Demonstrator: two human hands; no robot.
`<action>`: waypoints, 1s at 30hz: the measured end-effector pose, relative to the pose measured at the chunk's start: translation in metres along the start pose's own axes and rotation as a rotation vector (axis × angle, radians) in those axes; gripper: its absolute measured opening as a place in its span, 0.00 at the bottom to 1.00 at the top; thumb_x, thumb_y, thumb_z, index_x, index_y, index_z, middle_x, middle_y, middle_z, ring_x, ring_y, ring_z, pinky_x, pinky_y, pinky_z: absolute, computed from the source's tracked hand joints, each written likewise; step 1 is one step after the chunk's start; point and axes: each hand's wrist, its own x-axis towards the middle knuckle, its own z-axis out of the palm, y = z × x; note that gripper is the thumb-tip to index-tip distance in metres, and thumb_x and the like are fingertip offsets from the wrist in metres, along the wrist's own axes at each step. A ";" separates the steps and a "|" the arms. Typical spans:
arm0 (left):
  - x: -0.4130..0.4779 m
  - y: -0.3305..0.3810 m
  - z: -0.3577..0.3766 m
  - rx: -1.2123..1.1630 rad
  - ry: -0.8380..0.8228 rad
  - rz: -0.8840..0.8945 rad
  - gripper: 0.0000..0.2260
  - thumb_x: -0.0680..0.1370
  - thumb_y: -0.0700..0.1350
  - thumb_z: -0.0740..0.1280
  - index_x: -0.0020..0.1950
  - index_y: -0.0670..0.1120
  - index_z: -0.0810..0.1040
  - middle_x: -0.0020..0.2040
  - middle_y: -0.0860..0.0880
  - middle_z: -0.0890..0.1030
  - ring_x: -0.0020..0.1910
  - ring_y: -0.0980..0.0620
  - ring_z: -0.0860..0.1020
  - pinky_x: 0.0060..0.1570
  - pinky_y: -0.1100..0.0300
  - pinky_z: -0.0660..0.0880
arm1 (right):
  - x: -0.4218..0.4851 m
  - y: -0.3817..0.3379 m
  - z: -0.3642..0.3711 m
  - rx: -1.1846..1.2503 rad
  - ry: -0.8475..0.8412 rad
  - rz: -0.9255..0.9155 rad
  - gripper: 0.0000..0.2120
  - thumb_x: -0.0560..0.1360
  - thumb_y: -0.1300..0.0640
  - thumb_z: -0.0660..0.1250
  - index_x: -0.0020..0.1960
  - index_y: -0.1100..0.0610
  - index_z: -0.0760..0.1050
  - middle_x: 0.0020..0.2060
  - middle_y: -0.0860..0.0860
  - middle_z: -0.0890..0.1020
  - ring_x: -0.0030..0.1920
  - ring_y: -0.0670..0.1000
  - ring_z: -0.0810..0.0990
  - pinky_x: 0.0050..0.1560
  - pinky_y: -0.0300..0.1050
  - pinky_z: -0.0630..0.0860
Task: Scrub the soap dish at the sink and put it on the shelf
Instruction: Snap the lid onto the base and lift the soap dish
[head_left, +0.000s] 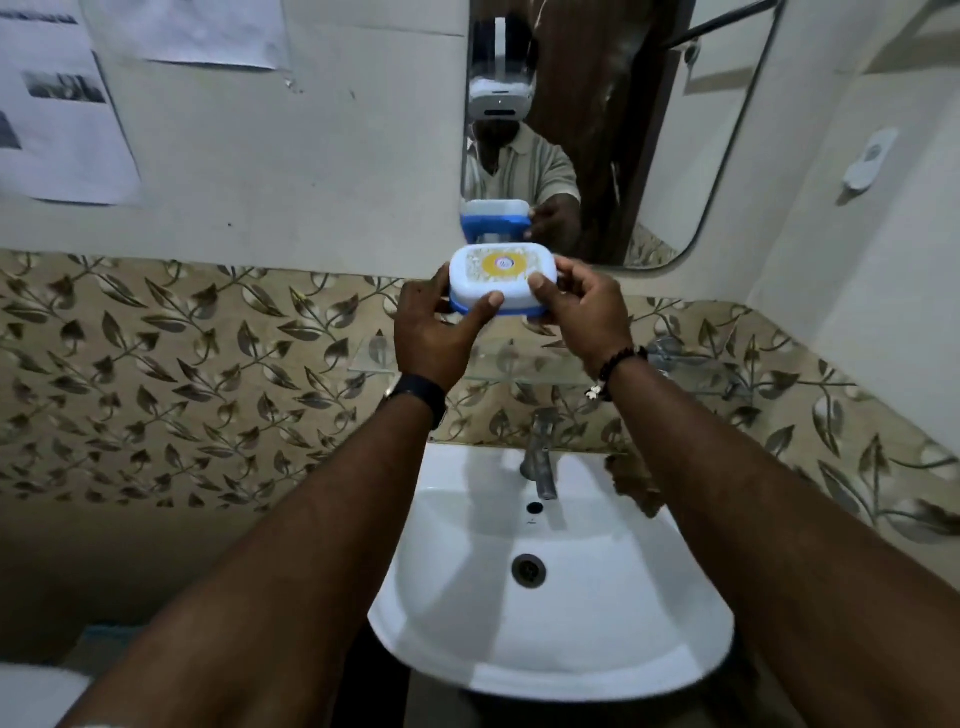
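Observation:
The soap dish is a closed box with a white lid, a round yellow sticker and a blue base. I hold it up in the air in front of the mirror, above the glass shelf. My left hand grips its left end, thumb on the front edge of the lid. Its right end sits in my right hand, whose thumb rests on the lid. Below lies the white sink, dry, with a metal tap.
A mirror on the wall reflects the dish and the person. Leaf-patterned tiles run behind the shelf. Papers hang on the left wall; a white holder is fixed on the right wall.

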 end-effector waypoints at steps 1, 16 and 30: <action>0.007 0.004 0.003 0.035 -0.022 0.017 0.26 0.70 0.63 0.75 0.65 0.55 0.80 0.51 0.50 0.78 0.46 0.57 0.78 0.47 0.69 0.75 | 0.008 -0.003 -0.007 -0.038 0.013 -0.002 0.22 0.73 0.50 0.74 0.64 0.58 0.78 0.52 0.53 0.85 0.49 0.51 0.86 0.42 0.51 0.84; 0.011 -0.027 0.059 0.275 -0.296 -0.091 0.35 0.61 0.77 0.69 0.56 0.53 0.84 0.49 0.53 0.84 0.45 0.55 0.80 0.40 0.61 0.75 | 0.015 0.040 -0.059 -0.475 0.055 0.150 0.13 0.74 0.49 0.73 0.51 0.58 0.84 0.43 0.51 0.85 0.44 0.51 0.82 0.47 0.49 0.80; 0.004 -0.053 0.078 0.465 -0.388 -0.124 0.27 0.66 0.68 0.74 0.58 0.53 0.84 0.57 0.47 0.84 0.54 0.47 0.80 0.44 0.61 0.69 | 0.017 0.087 -0.058 -0.582 0.026 0.319 0.14 0.74 0.47 0.72 0.51 0.57 0.83 0.44 0.53 0.85 0.45 0.53 0.82 0.48 0.48 0.79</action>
